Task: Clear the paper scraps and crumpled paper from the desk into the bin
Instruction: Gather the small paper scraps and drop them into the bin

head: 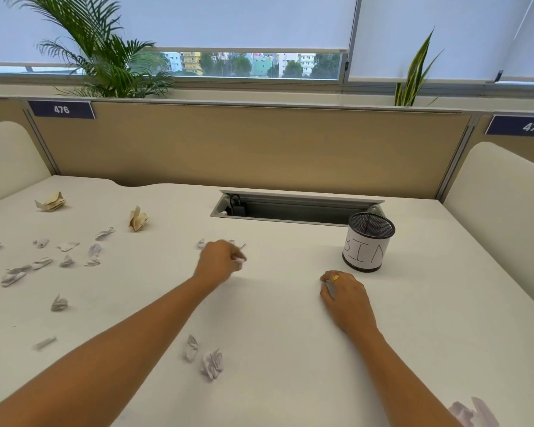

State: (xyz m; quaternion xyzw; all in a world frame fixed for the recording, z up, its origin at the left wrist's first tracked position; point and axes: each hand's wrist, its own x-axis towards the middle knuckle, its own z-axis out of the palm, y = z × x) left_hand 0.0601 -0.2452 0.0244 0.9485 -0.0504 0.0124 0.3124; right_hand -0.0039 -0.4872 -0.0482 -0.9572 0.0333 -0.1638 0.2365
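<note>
A black mesh bin (368, 241) with a white paper label stands on the white desk (290, 349) at the right. My left hand (219, 258) is in the middle of the desk, fingers closed on a small white paper scrap (240, 261). More white scraps (201, 243) lie just behind it. My right hand (344, 295) rests palm down in front of the bin, fingers curled over a small white scrap (323, 282). Several white scraps (65, 261) litter the left side. Two tan crumpled papers (138, 219) (51, 202) lie farther back. Two crumpled white pieces (211, 363) sit near my left forearm.
An open cable tray (290, 208) with a black plug is sunk into the desk behind the bin. A beige partition (244, 143) closes the back, with padded side dividers. More paper (472, 412) lies at the bottom right corner.
</note>
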